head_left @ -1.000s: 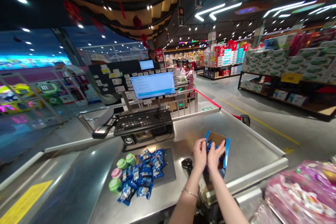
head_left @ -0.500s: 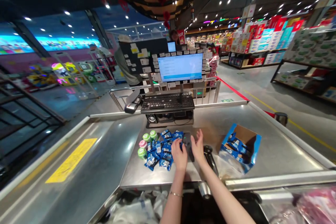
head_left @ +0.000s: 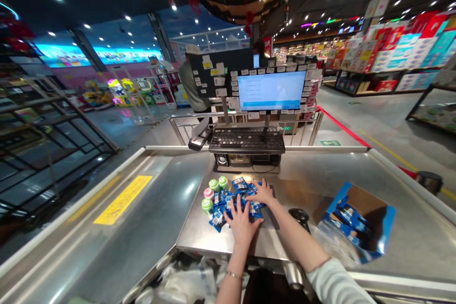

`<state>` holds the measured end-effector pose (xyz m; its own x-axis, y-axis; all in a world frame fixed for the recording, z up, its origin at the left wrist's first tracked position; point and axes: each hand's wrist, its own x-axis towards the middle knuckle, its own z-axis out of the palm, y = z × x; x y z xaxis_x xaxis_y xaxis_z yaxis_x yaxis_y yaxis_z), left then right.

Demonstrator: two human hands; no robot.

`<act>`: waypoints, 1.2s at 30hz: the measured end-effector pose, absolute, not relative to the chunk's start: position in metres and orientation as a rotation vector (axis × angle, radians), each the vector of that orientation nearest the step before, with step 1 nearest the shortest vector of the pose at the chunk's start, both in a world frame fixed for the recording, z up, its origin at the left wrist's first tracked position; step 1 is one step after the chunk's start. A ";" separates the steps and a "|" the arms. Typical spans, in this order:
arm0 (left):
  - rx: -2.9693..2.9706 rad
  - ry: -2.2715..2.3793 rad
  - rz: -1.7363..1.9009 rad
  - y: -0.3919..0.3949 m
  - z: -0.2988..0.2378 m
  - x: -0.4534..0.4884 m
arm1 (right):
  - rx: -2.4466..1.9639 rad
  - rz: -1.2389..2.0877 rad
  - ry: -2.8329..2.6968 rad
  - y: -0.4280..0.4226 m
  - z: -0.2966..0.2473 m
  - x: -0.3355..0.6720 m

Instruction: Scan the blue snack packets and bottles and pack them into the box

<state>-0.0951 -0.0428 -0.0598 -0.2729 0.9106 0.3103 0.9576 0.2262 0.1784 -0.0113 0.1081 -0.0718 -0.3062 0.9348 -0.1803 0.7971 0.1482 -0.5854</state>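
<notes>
Your left hand (head_left: 242, 225) and right hand (head_left: 261, 194) are splayed wide, fingers (head_left: 235, 209) lying flat on the blue snack packets (head_left: 218, 221) heaped on the steel desk (head_left: 210, 242), nothing clenched! Both arms reach forward, left hand just beside the green-lidded tubs (head_left: 213, 185).

Those snack packets (head_left: 239, 183) are shiny blue with white labels, and the little round tubs (head_left: 213, 185) are green and pink. The open carton (head_left: 386, 228) is blue and white, plain brown inside.

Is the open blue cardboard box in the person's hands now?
No: the open blue cardboard box lies on the steel checkout counter; the left hand and right hand rest on small blue packets.
</notes>
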 end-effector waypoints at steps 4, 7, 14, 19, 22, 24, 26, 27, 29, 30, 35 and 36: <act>-1.826 -2.385 -0.501 -0.044 -0.069 -0.091 | -1.624 0.865 -2.277 0.106 -0.072 -0.007; -1.813 -2.406 -0.530 -0.043 -0.071 -0.084 | -1.640 0.807 -2.249 0.092 -0.072 -0.007; -1.863 -2.371 -0.528 -0.036 -0.069 -0.080 | -1.818 0.717 -2.028 0.071 -0.075 -0.014; -1.957 -2.363 -0.472 -0.031 -0.065 -0.085 | -1.906 0.718 -1.893 0.070 -0.074 -0.015; -2.029 -2.393 -0.428 -0.032 -0.061 -0.092 | -1.928 0.710 -1.852 0.068 -0.075 -0.012; -2.102 -2.385 -0.404 -0.033 -0.059 -0.096 | -1.919 0.717 -1.856 0.066 -0.076 -0.010; -2.156 -2.377 -0.379 -0.035 -0.057 -0.098 | -1.890 0.738 -1.873 0.067 -0.077 -0.007; -2.170 -2.372 -0.367 -0.036 -0.056 -0.099 | -1.869 0.752 -1.882 0.067 -0.077 -0.005; -2.177 -2.350 -0.353 -0.037 -0.056 -0.100 | -1.823 0.779 -1.888 0.069 -0.077 -0.001; -2.172 -2.332 -0.351 -0.037 -0.056 -0.100 | -1.802 0.789 -1.884 0.069 -0.077 0.000; -2.108 -2.258 -0.419 -0.038 -0.067 -0.099 | -1.746 0.833 -1.775 0.062 -0.080 0.012; -2.087 -2.258 -0.460 -0.037 -0.069 -0.098 | -1.736 0.846 -1.738 0.058 -0.080 0.014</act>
<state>-0.0979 -0.0372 -0.0692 -0.0984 0.9699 0.2226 0.9797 0.0551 0.1928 0.0139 0.0584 -0.0805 -0.0269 0.9980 -0.0578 0.6612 -0.0256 -0.7497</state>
